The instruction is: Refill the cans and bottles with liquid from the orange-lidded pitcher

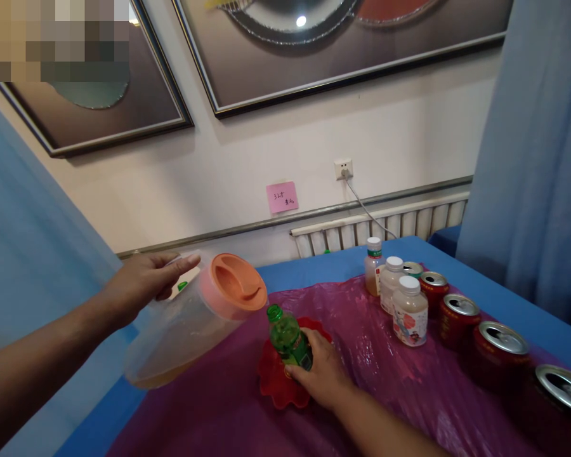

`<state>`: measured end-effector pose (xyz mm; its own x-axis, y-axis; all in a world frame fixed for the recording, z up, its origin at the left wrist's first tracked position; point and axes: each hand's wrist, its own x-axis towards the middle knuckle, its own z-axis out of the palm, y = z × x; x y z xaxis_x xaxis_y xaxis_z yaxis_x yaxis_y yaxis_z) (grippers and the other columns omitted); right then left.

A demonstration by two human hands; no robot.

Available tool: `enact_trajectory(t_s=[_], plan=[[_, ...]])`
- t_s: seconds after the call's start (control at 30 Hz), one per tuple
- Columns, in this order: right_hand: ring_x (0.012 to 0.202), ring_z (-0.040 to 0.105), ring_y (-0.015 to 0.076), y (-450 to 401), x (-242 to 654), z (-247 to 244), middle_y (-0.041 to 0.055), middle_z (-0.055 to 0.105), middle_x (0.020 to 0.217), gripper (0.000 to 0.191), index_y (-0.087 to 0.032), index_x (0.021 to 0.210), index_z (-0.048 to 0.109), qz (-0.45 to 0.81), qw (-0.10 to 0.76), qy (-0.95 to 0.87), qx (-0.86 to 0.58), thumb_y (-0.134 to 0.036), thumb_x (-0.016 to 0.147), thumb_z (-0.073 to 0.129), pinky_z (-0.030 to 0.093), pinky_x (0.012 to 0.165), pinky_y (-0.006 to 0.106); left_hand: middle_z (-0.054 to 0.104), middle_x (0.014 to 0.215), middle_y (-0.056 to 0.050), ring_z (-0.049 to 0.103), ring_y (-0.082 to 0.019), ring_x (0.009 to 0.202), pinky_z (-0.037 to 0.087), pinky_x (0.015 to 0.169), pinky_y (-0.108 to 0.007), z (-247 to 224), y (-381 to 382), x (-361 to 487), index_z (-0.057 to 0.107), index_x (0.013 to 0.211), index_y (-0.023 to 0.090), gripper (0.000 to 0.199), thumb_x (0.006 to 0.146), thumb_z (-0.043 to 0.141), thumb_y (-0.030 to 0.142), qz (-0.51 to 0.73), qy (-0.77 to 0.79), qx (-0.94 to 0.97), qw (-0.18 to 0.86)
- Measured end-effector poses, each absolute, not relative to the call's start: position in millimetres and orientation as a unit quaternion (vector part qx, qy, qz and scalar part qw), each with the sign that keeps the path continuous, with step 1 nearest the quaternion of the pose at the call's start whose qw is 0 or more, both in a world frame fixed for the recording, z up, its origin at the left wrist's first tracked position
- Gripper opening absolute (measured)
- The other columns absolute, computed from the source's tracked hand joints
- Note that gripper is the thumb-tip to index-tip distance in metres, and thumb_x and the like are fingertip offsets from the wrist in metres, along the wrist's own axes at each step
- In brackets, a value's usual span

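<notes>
My left hand is closed around the handle of a translucent plastic pitcher. The pitcher is tilted to the right, with a little yellowish liquid low inside it and an orange lid on top. My right hand grips a green plastic bottle around its body. This bottle has no cap and leans slightly left, its mouth just below and right of the pitcher's lid. Beneath the bottle is a red dish with a wavy rim. I cannot make out any stream of liquid between pitcher and bottle.
A purple plastic sheet covers part of the blue table. On the right stand several white-capped bottles and a row of opened cans. Blue curtains hang at both sides; behind are a wall socket and a radiator.
</notes>
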<state>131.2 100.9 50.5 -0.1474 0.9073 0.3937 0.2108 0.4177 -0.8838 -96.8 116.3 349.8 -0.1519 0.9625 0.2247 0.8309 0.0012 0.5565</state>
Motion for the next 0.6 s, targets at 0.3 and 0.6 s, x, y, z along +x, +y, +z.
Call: enact_trajectory(t_s=[0.3,0.6], plan=[[0.110,0.063,0.0238,101.5,131.0,49.6,0.0048,0.068,0.117,0.059,-0.023,0.124,0.057,0.343,0.511,-0.674,-0.409,-0.018,0.069,0.077,0.047,0.097,0.037,0.033,0.042,0.006,0.033,-0.012,0.044,0.025,0.048,-0.028,356.5,120.2,-87.5,0.035,0.047,0.025,0.060,0.068,0.059,0.076,0.247,0.709,0.656,0.081],[0.110,0.063,0.0249,101.0,132.6,53.2,0.0059,0.068,0.117,0.058,-0.022,0.125,0.058,0.347,0.509,-0.672,-0.411,-0.020,0.070,0.077,0.047,0.097,0.038,0.034,0.044,0.007,0.033,-0.013,0.045,0.026,0.049,-0.028,357.5,122.7,-86.3,0.035,0.050,0.025,0.060,0.070,0.059,0.077,0.234,0.705,0.665,0.078]])
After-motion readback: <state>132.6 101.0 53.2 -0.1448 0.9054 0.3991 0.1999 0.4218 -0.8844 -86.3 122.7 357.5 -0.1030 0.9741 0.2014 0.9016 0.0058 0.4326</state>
